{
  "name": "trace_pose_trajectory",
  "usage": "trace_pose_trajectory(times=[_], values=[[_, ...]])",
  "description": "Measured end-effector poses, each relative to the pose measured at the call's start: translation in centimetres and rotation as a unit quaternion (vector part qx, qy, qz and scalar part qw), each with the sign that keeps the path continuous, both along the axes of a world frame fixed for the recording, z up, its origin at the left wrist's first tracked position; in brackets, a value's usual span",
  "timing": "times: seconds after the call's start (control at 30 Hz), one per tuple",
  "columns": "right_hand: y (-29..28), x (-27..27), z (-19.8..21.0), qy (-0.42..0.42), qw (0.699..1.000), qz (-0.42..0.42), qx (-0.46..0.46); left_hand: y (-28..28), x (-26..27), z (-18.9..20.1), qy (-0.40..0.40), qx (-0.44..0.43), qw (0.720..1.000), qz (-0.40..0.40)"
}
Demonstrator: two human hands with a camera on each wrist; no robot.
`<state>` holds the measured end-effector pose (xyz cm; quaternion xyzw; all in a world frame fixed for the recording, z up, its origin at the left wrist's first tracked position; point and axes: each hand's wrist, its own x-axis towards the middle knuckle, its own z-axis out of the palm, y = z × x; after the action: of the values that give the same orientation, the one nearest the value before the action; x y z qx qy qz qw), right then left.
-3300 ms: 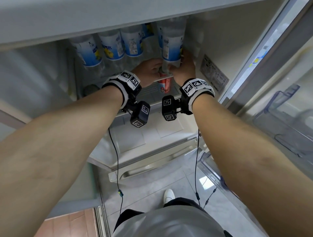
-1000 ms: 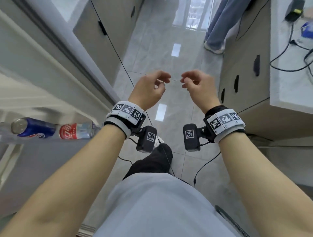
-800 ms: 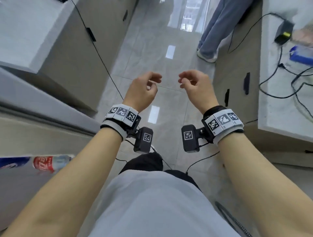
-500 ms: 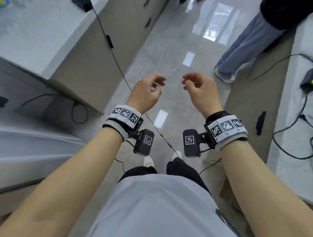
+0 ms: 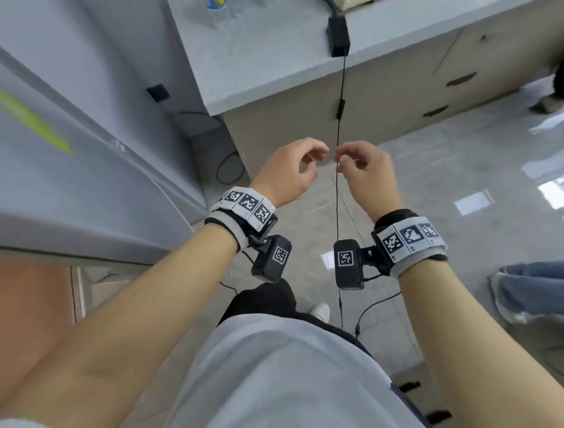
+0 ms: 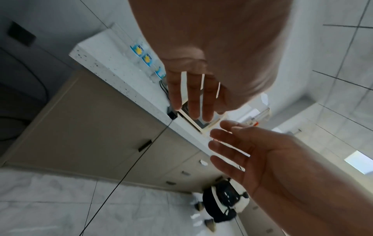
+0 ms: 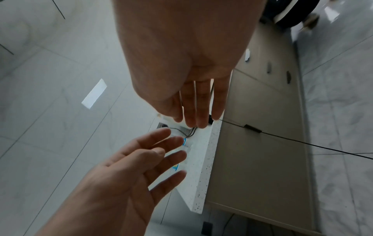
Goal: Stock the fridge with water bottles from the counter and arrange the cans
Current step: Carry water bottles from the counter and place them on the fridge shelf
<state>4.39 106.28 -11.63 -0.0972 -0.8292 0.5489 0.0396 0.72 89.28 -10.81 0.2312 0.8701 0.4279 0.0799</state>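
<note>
Both hands hang empty in front of me, fingers relaxed and slightly bent. In the head view my left hand [image 5: 300, 166] and right hand [image 5: 351, 163] float close together above the floor, short of the white speckled counter [image 5: 274, 61]. Water bottles with blue and yellow labels [image 6: 143, 54] lie on that counter; the head view shows only one label [image 5: 215, 3] at the top edge. The left wrist view has my left hand [image 6: 193, 99] stretched toward the counter and the right hand [image 6: 232, 148] below it. No cans or fridge interior are in view.
The grey outer wall of the fridge [image 5: 76, 152] stands at my left. A black adapter [image 5: 337, 33] lies on the counter, and its cable [image 5: 337, 189] hangs down between my hands. Beige cabinet drawers [image 5: 396, 100] sit under the counter. Another person's legs [image 5: 531, 293] are at the right.
Both hands let go of the bottle in the fridge and came away empty. My view swung off the fridge, across the floor, round to the counter. The hands have drawn closer together.
</note>
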Motion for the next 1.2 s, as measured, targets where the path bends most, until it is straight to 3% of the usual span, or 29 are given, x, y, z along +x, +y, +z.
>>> trace_pose_trajectory(times=[0.27, 0.5, 0.67, 1.03, 1.2], values=[[2.1, -10.9, -1.2, 0.005, 0.995, 0.096, 0.009, 1.2, -7.7, -0.9, -0.008, 0.014, 0.993, 0.117], [5.0, -23.8, -1.1, -0.015, 0.992, 0.114, 0.052, 3.5, -19.5, -3.1, -0.048, 0.041, 0.983, 0.17], [6.5, -32.1, 0.7, -0.012, 0.989, 0.131, 0.071, 4.9, -26.6, -2.5, -0.072, 0.055, 0.974, 0.207], [3.8, -47.1, 0.2, -0.029, 0.969, 0.234, 0.068, 2.4, -37.9, -2.6, -0.094, 0.058, 0.943, 0.313], [2.2, -56.6, -0.5, 0.013, 0.966, 0.251, 0.062, 1.2, -42.9, -2.1, -0.115, 0.037, 0.919, 0.376]])
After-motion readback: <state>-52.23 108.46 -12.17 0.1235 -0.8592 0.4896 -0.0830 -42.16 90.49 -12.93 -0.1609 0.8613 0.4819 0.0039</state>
